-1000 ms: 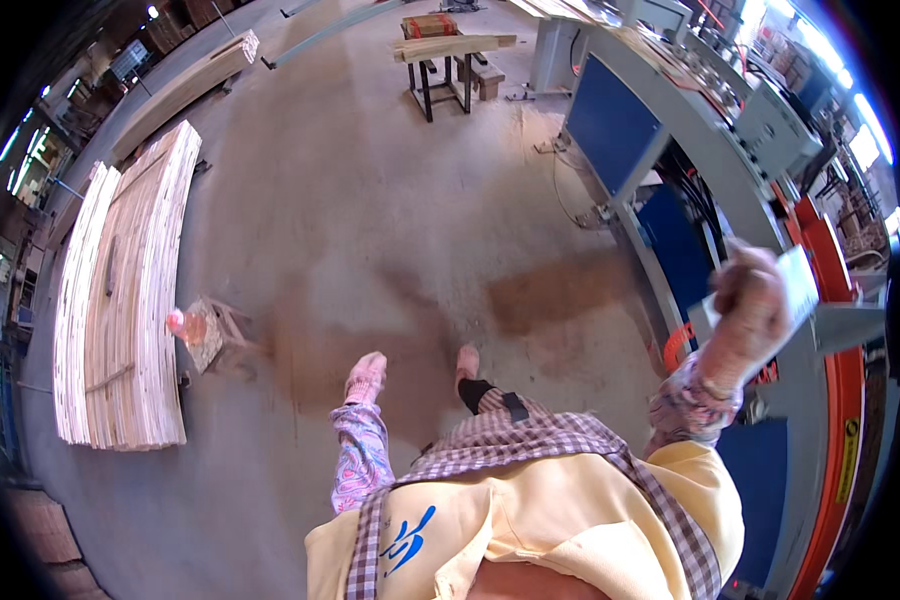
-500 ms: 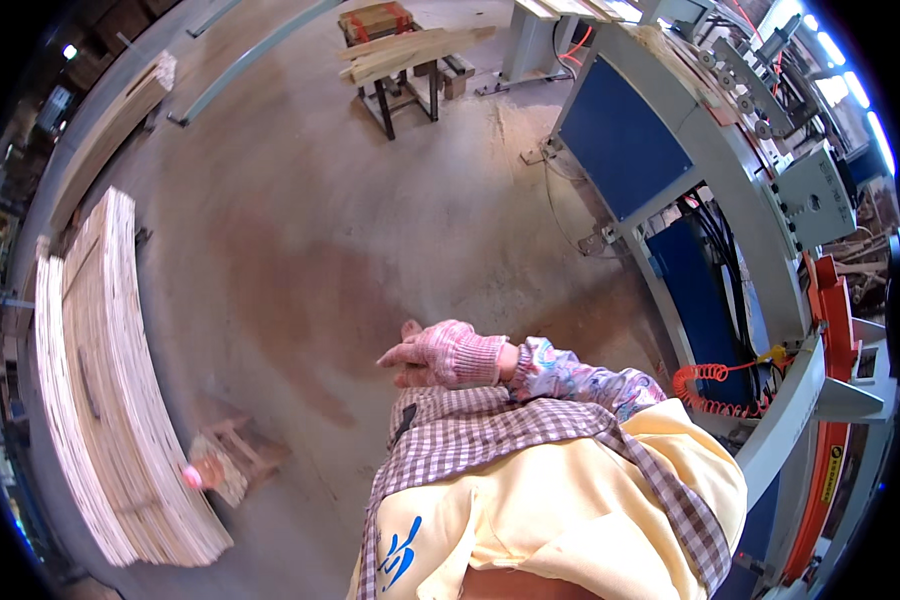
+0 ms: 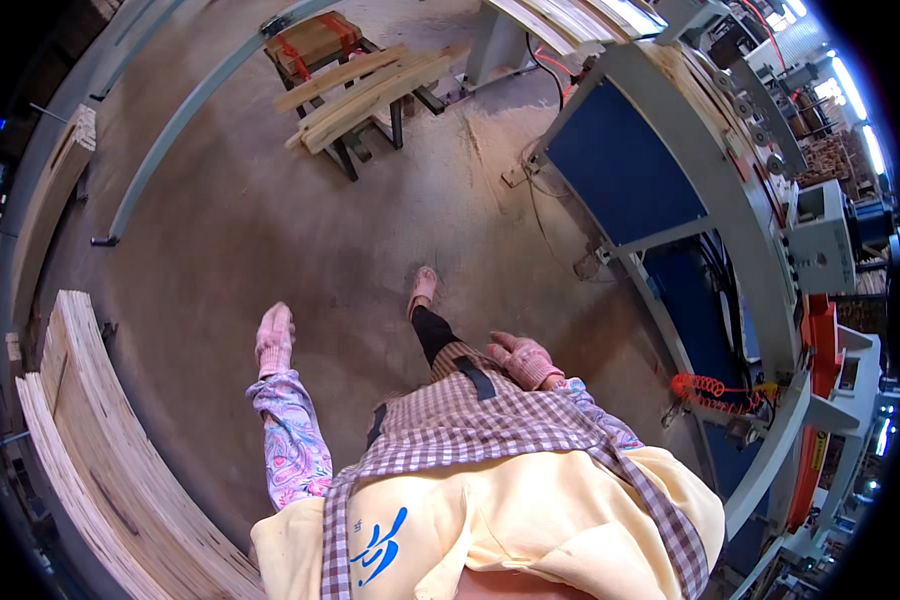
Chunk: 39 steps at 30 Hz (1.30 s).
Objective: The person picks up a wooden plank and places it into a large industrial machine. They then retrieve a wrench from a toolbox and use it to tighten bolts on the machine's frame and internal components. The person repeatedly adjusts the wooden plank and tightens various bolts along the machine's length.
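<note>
Two gloved hands, neither holding anything: left hand (image 3: 274, 335) centre-left over the floor (image 3: 200, 270), fingers loosely extended; right hand (image 3: 523, 358) just right of centre, fingers spread, by the checked apron (image 3: 490, 435) at lower centre, touching or not can't tell. Looks like walking empty-handed; to do it well, watch footing, stay clear of the thin cable (image 3: 536, 215) right of upper centre, keep sleeves (image 3: 295, 430) off the coiled orange hose (image 3: 710, 390) at right. Counts: one board stack (image 3: 120, 440) lower left, nearest the left hand but apart; one more board pile (image 3: 52, 205) upper left; one desk (image 3: 397, 124) top, left of centre, bearing at least three loose boards (image 3: 380, 98) plus one red-strapped bundle (image 3: 322, 44); one blue-panelled machine (image 3: 625, 165) right; one pink shoe (image 3: 424, 288) near centre. Stacked boards uncountable.
</note>
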Each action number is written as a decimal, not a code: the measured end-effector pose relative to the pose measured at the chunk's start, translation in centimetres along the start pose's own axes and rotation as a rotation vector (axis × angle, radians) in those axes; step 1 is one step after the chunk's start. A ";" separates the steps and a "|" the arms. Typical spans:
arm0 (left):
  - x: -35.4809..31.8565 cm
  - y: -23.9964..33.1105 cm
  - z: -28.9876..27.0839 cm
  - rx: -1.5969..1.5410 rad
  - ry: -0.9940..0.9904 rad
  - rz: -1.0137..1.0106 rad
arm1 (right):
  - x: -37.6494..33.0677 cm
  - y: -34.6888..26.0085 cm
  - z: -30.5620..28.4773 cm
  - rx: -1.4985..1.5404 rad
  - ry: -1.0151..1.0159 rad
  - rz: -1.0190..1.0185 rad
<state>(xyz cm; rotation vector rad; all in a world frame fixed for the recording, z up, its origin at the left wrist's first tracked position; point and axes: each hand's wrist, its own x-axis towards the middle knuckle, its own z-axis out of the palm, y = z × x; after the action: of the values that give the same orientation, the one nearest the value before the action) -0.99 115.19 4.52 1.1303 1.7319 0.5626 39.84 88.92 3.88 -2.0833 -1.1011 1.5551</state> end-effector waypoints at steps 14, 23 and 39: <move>12.1 0.3 7.5 -0.205 -0.109 -0.656 | 38.3 -21.6 -12.4 0.188 -0.038 -0.019; 34.3 12.7 9.3 -0.084 -0.264 -0.311 | 46.9 -32.1 -13.2 0.856 0.039 0.219; 47.8 18.9 14.8 0.224 -0.795 -0.429 | 55.4 -35.7 -12.6 1.048 0.218 0.262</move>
<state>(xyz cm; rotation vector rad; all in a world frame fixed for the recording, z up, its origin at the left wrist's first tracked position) 15.07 164.25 -9.60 0.9078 1.2742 -0.3282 43.68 155.22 -5.59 -1.5832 0.1214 1.4690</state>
